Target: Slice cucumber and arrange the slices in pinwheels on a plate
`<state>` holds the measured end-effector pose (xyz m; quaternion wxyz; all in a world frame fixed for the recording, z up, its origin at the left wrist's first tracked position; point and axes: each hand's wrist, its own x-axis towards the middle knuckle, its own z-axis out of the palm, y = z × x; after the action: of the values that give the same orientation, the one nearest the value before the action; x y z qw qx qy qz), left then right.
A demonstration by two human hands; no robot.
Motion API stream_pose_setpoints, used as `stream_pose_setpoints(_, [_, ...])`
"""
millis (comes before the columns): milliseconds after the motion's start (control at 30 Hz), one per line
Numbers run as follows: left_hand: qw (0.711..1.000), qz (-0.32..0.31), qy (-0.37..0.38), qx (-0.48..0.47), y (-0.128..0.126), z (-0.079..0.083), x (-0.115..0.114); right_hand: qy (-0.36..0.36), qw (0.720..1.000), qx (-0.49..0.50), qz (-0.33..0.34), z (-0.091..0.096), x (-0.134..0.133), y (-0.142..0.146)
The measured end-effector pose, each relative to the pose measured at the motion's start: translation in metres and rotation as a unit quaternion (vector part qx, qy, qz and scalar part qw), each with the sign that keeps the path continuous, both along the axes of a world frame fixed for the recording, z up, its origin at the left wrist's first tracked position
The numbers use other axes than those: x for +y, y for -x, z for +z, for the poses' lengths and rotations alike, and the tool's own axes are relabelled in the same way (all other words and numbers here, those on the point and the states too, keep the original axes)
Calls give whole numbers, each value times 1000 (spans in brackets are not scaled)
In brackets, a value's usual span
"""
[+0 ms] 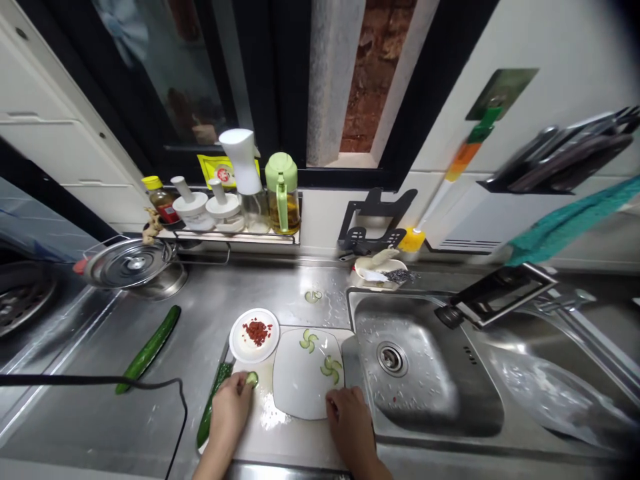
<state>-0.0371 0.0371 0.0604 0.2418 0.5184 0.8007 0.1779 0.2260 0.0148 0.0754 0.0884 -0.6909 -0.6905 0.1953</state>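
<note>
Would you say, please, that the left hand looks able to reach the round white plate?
Probably yes: the round white plate lies just beyond the left hand, with nothing standing between them.

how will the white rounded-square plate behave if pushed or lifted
The white rounded-square plate looks smooth and solid, so it's probably stiff. Its thin, pale-green cucumber slices seem loose and may shift if it tilts. The flat, off-white board underneath looks wet, so a push might make the plate slide.

One camera sits up on the person's head. It looks ahead and down, over the left hand (231, 403) and right hand (350, 417) close by, across the metal counter (215, 287) to the far window (273, 87).
</note>
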Motion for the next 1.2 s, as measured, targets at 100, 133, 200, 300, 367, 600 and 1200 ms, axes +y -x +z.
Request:
stream_pose_setpoints(100, [1000, 8, 21, 15, 4, -5, -2, 12, 1000, 1, 8, 3, -3, 6])
stream_pose_setpoints(133, [1000, 7, 22, 17, 4, -6, -3, 14, 1000, 0, 12, 4, -3, 7])
stream_pose_setpoints(200, [1000, 1, 15, 19, 4, -9, -4, 18, 1000, -4, 15, 6, -4, 9])
stream_pose_setpoints(300, [1000, -8, 4, 17, 3, -11, -7, 15, 1000, -2, 22, 6, -6, 9])
stream_pose_setpoints(367, [1000, -13, 3, 13, 3, -11, -8, 12, 1000, 2, 28, 4, -8, 8])
stream_pose_setpoints(600, [1000, -10, -6, 3, 2, -10, -9, 13, 1000, 5, 25, -5, -12, 7])
stream_pose_setpoints(1200, [997, -40, 4, -69, 9, 1, -2, -22, 998, 38, 34, -12, -10, 13])
